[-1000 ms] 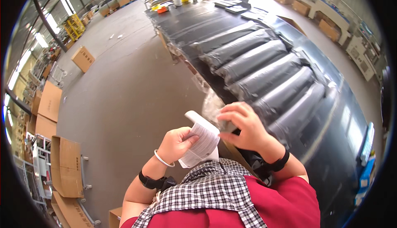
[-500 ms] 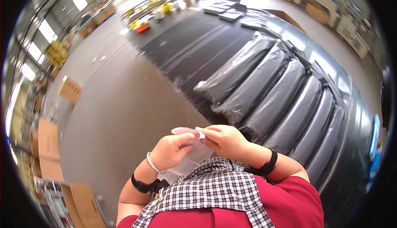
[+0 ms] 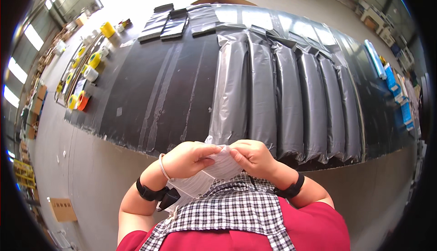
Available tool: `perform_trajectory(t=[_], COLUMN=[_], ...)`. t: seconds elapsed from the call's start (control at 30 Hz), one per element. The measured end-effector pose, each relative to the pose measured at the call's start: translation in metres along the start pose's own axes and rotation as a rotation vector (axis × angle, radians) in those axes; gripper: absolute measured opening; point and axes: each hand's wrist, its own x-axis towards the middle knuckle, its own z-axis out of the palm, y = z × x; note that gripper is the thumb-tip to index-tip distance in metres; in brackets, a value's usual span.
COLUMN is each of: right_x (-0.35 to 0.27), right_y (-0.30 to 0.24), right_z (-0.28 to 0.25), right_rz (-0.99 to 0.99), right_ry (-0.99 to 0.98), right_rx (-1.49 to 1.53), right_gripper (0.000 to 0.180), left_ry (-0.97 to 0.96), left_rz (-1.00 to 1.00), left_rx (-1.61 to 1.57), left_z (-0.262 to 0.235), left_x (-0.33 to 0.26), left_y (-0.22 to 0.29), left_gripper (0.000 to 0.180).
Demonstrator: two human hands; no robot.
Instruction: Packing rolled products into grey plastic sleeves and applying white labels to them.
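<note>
My left hand pinches a white printed paper sheet near its top edge. Thumb and fingers of my right hand grip the same edge, close beside the left. The sheet hangs down in front of the checked apron, and its lower part is partly behind my left wrist. Just beyond my hands, several stuffed grey plastic bags lie side by side on a dark table. Neither hand visibly touches the bags.
Flat folded grey bags lie at the table's far edge. Yellow and white rolls and an orange tape roll stand at the left end. Blue packages are at the right end. A cardboard box sits on the floor at left.
My view has turned to the right, so the table and bags now lie straight ahead. Both hands keep hold of the paper sheet, and more of its print shows.
</note>
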Motion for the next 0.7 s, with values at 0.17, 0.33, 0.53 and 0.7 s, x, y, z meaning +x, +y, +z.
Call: perform_trajectory(t=[0.17, 0.33, 0.53, 0.7], right_x=[0.018, 0.033, 0.025, 0.065], right_y=[0.049, 0.107, 0.128, 0.095], right_z=[-0.01, -0.068, -0.099, -0.075], right_rz=[0.383, 0.791, 0.583, -0.033], right_ry=[0.255, 0.831, 1.29, 0.884], right_rx=[0.449, 0.89, 0.599, -0.843], right_gripper=[0.022, 0.022, 0.02, 0.004], left_ry=[-0.034, 0.103, 0.228, 0.343], left_rz=[-0.038, -0.408, -0.599, -0.231], left_rx=[-0.053, -0.275, 0.236, 0.136], left_z=[-0.039, -0.1, -0.121, -0.066], left_x=[0.034, 0.041, 0.079, 0.129], left_y=[-0.021, -0.09, -0.211, -0.173], left_gripper=[0.036, 0.036, 0.053, 0.042])
